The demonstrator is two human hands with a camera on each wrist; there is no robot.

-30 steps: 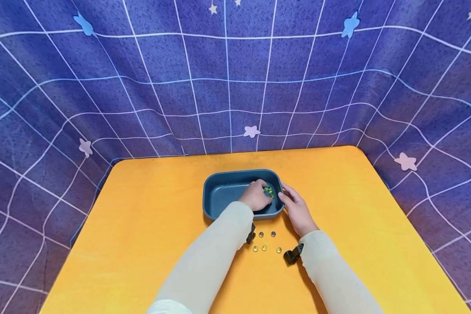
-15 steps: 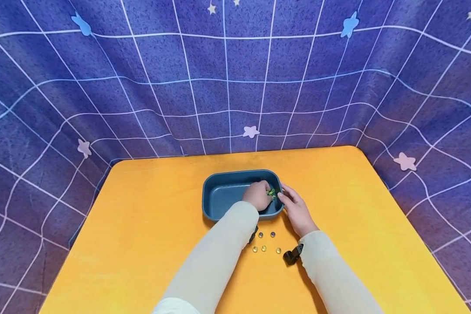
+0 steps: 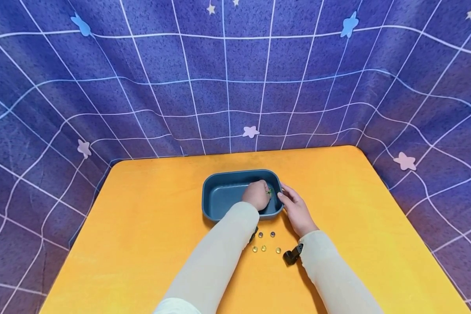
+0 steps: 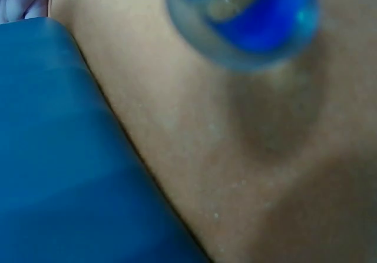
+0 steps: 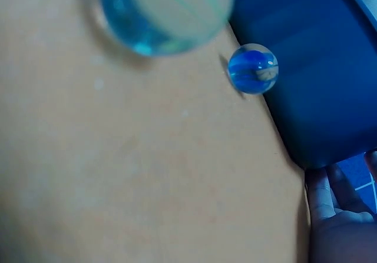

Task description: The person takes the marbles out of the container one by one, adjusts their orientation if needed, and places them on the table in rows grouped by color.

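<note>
A dark blue rectangular box (image 3: 224, 198) rests on the table. Inside its right end, my left hand (image 3: 256, 195) has its fingers curled on small green marbles (image 3: 270, 192), largely hidden behind the knuckles. My right hand (image 3: 298, 211) grips the box's right end, thumb at the rim and fingers outside the wall; the right wrist view shows those fingers (image 5: 321, 195) against the box. Just in front of the box lie two blue marbles (image 3: 272, 234) and three yellowish ones (image 3: 264, 248). A blue-swirled glass marble (image 4: 259, 22) looms large in the left wrist view.
The yellow table (image 3: 141, 226) extends on both sides of the box. A purple curtain (image 3: 235, 100) with a white grid and stars surrounds its back and sides. A black wrist camera (image 3: 292, 254) hangs beside the loose marbles.
My left hand has shifted slightly right inside the box, and its fingers have closed over the green marbles, which show less now. The right hand and the marbles on the table stay put.
</note>
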